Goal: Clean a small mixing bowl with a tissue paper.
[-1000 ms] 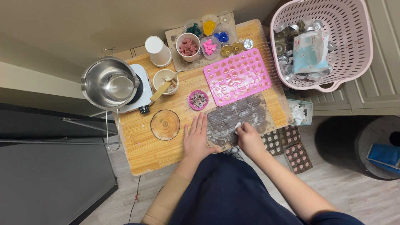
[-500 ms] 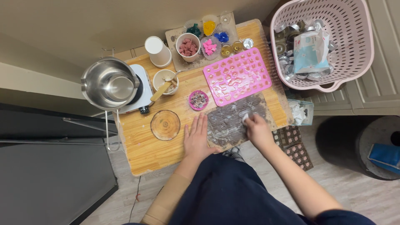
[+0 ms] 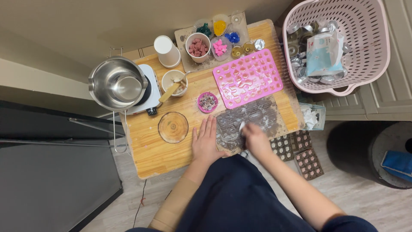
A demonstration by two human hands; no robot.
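Head view: a clear mould [image 3: 251, 122], dusted white, is laid at the near edge of the wooden table [image 3: 150, 150], just below a pink mould [image 3: 248, 78]. The left hand [image 3: 205, 141] is pressed flat, fingers spread, against the clear mould's left edge. The right hand [image 3: 256, 139] is closed around a small white piece [image 3: 242, 126] held on the mould's surface. A wooden disc [image 3: 173, 127] lies left of the left hand.
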